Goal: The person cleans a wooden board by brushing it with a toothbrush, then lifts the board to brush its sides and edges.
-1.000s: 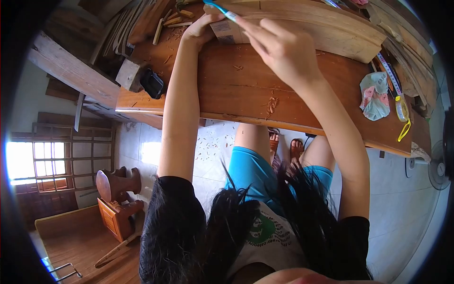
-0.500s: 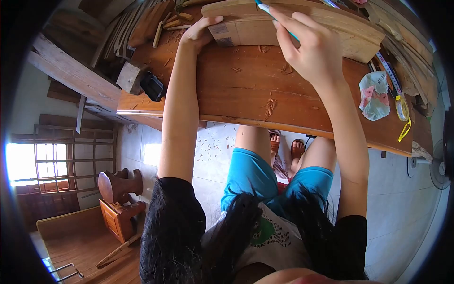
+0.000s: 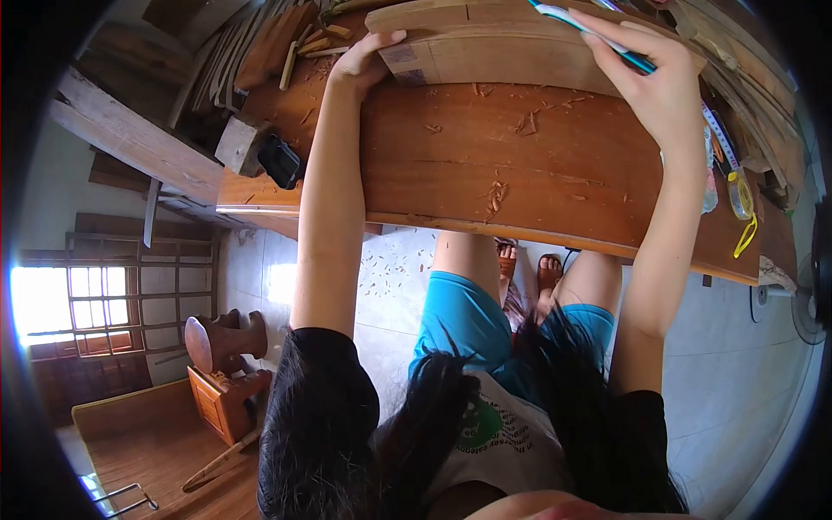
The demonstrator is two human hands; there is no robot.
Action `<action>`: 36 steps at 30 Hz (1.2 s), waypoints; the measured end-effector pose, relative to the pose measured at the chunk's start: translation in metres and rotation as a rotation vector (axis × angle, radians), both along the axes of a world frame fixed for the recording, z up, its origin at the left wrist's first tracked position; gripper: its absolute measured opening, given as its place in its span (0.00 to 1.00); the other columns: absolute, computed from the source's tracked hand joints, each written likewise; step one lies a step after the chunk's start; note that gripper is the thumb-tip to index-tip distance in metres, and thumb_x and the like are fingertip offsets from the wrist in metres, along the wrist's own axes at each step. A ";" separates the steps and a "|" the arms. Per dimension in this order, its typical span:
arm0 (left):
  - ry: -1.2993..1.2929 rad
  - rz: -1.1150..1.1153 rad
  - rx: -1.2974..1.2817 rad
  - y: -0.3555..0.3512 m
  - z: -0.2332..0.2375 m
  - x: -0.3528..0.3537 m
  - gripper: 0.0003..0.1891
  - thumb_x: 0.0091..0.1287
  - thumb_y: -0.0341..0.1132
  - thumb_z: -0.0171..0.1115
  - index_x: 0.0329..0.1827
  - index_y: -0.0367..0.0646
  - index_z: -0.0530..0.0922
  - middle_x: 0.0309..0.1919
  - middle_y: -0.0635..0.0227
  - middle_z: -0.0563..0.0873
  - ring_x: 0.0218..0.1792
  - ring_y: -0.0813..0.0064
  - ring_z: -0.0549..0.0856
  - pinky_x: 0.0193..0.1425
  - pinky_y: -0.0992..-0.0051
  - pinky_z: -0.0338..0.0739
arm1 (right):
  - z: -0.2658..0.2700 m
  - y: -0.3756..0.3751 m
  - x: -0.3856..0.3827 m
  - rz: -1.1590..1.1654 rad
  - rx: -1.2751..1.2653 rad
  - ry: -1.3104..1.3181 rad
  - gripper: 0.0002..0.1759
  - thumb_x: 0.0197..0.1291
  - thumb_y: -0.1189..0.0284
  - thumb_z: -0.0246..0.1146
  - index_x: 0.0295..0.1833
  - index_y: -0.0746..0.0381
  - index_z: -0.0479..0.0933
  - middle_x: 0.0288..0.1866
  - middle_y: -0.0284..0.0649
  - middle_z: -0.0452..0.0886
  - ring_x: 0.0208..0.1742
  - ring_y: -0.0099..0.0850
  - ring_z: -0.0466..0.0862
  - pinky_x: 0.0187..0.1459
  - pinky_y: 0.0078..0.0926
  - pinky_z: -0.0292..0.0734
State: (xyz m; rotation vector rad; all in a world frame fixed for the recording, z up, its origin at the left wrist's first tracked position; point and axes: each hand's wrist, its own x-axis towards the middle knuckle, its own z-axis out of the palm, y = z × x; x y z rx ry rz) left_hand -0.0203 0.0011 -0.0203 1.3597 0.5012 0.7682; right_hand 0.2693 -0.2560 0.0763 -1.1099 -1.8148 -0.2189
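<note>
A long, pale wooden board [image 3: 511, 62] lies along the far side of the brown wooden table [image 3: 416, 182]. Dark patches mark its left end, and a short dark line shows on its upper part. My left hand [image 3: 368, 56] grips that left end, thumb over the edge, other fingers mostly hidden. Between the fingers of my right hand [image 3: 654, 82] is a slim teal-and-white pen [image 3: 598, 35], its tip pointing up and left over the right half of the board. Wood shavings [image 3: 524, 121] are scattered on the tabletop in front.
A black open case [image 3: 280, 162] sits by a wood block [image 3: 236, 143] at the left. To the right lie a tape measure [image 3: 721, 139], a yellow-looped item [image 3: 741, 199] and a plastic bag [image 3: 710, 191] partly behind my forearm. Wood strips [image 3: 204, 69] are stacked at the back left.
My right hand has moved right along the board with the pen, and its forearm now covers much of the plastic bag. My left hand stays at the board's left end.
</note>
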 end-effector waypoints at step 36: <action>-0.018 -0.041 -0.062 0.019 -0.009 -0.006 0.33 0.60 0.43 0.74 0.67 0.37 0.75 0.60 0.61 0.84 0.62 0.63 0.81 0.71 0.62 0.71 | -0.002 -0.002 0.049 0.277 -0.644 0.937 0.18 0.72 0.76 0.55 0.61 0.70 0.81 0.19 0.21 0.62 0.16 0.13 0.54 0.17 0.17 0.48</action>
